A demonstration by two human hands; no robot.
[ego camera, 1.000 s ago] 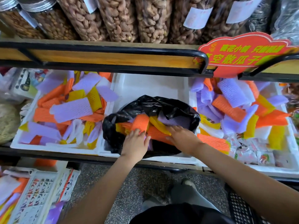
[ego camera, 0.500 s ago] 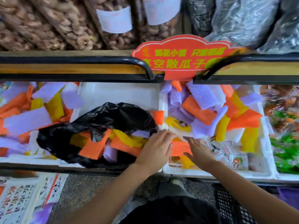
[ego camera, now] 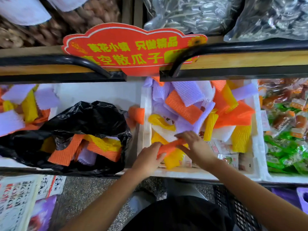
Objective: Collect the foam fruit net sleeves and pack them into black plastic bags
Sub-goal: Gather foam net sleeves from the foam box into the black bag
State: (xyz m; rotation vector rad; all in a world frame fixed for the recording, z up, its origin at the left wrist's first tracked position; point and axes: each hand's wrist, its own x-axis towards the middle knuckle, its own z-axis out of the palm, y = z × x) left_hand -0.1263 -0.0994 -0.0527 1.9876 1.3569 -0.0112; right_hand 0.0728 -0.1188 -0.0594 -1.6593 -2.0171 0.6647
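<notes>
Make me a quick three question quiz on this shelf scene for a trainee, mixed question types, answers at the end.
1. True or false: the black bag already holds foam sleeves.
2. What do the left hand and right hand grip together? A purple sleeve, B orange sleeve, C white sleeve.
3. Fill in: the black bag lies to the ____ of the white tray where the hands work.
Key: 1 true; 2 B; 3 left.

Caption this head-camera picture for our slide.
The left hand and right hand hold an orange sleeve in the white tray beside the black bag.
</notes>
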